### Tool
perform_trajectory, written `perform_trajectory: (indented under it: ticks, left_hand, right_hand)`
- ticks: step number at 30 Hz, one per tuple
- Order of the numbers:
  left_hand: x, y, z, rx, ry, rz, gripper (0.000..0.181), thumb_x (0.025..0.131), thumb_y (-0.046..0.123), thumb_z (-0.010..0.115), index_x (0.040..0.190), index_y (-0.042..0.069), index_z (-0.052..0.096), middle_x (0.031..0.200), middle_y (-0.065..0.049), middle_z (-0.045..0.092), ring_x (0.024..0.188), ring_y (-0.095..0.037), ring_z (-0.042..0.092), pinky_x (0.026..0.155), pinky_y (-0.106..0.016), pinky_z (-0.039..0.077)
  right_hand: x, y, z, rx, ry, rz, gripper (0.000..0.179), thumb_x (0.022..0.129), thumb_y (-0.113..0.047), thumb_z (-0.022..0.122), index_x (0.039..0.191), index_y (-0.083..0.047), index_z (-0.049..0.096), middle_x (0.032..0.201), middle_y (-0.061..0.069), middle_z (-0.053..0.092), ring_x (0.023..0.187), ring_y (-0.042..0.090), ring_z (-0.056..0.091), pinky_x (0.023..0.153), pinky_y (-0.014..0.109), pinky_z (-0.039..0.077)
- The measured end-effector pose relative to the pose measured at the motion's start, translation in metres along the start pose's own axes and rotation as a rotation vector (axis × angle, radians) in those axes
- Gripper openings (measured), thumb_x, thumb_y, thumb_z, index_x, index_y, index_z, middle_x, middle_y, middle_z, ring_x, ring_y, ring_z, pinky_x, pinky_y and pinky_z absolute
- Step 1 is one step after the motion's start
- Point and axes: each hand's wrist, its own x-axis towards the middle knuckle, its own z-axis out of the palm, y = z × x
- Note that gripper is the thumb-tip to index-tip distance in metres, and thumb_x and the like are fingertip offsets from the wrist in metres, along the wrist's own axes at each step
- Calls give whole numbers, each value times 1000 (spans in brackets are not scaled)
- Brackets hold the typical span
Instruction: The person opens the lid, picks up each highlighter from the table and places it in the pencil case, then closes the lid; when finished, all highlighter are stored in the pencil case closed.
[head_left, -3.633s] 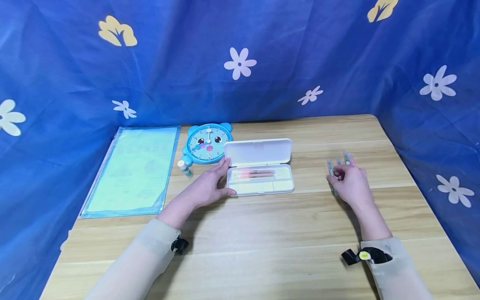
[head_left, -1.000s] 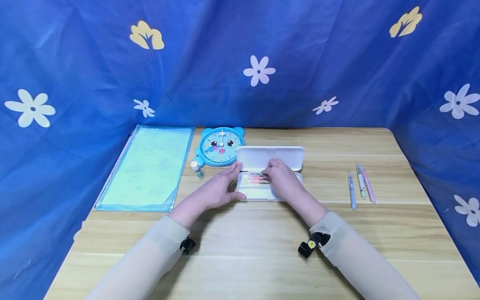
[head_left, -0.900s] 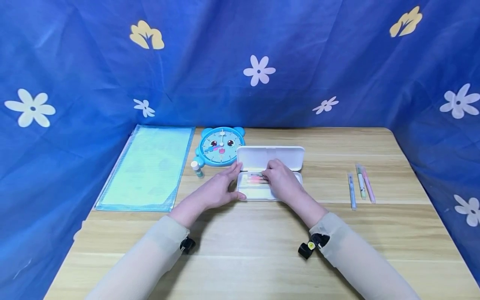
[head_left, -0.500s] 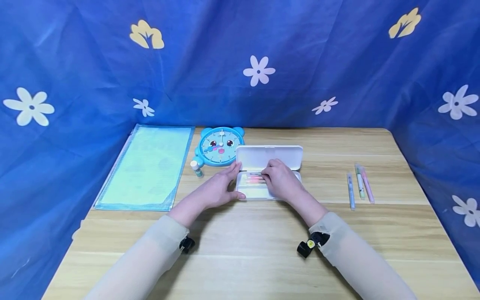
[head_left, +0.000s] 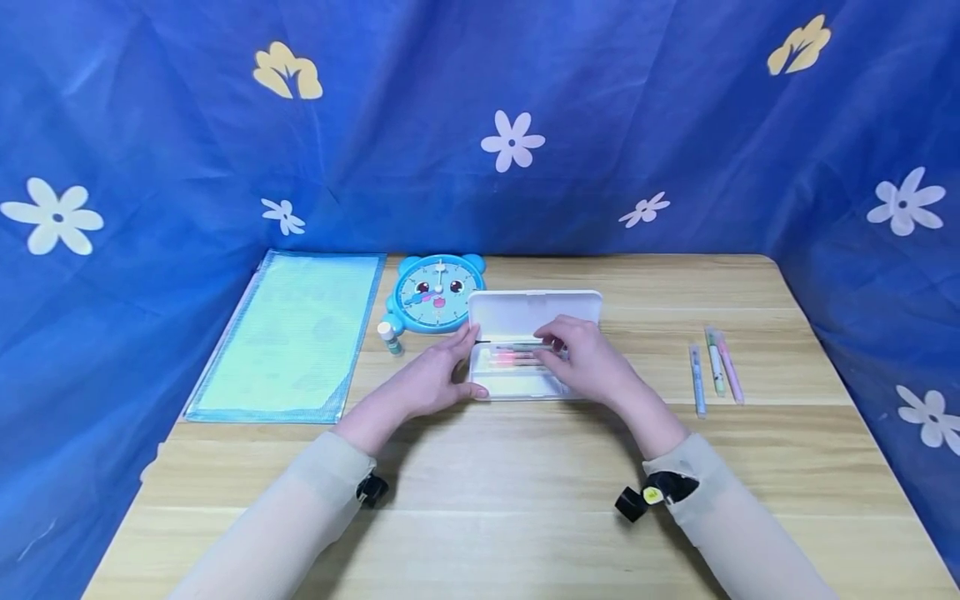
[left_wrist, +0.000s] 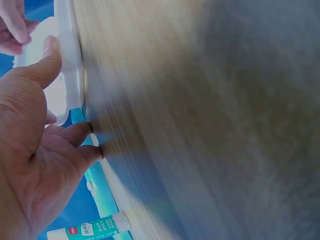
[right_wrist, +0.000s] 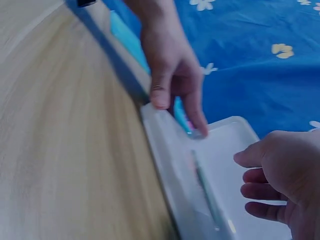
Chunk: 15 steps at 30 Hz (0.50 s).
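Note:
A white pencil case (head_left: 506, 312) lies with its lid up at mid-table, and several pens (head_left: 513, 358) rest in its tray. My left hand (head_left: 427, 382) holds the case's left end, thumb at the front edge and fingers toward the hinge. Over the tray's right part hovers my right hand (head_left: 592, 360), covering that end in the head view. The right wrist view shows its thumb and loosely bent fingers (right_wrist: 262, 192) holding nothing, apart from a greenish pen (right_wrist: 207, 192) lying lengthwise in the tray.
To the right lie a blue pen (head_left: 697, 381), a green-and-white pen (head_left: 715, 362) and a pink pen (head_left: 730, 369). Behind my left hand are a glue stick (head_left: 390, 338) and a blue toy clock (head_left: 438, 292). A mesh folder (head_left: 292, 333) lies left; blue cloth (head_left: 375, 150) hangs behind.
My right hand came from the pens at the right to the case, where one more pen now lies. It has just let go and drawn slightly right. My left hand stays at the case.

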Motion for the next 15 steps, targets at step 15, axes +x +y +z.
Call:
perform_trajectory:
  ticks: [15]
  left_hand:
    - [2,-1,2,-6,15,3,110,92,50,81,169,10,14,174,-14,9,155,-41,25,126,-50,24]
  right_hand:
    - [-49,11,-57,-3,48,39,21,96,-10,79,116,-4,77,107,7,76,89,20,69,81,47,61]
